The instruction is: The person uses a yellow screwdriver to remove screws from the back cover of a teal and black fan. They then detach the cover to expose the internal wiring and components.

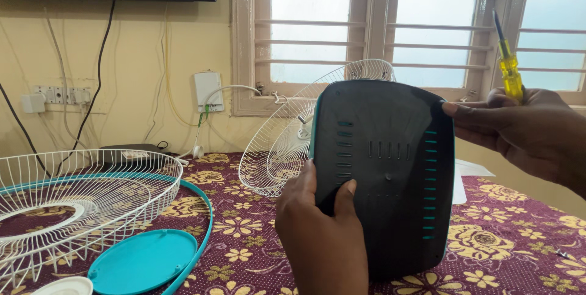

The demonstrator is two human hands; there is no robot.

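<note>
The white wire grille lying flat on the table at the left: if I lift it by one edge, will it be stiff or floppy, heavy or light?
The white wire grille is thin wire with mostly open gaps, so probably light. Its ring frame suggests stiffness, though lifting one edge may flex it slightly.

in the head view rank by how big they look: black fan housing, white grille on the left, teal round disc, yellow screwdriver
1. black fan housing, though it is held nearest the camera, so its lead is unsure
2. white grille, cut off by the frame edge
3. teal round disc
4. yellow screwdriver, partly hidden in the right hand
</note>
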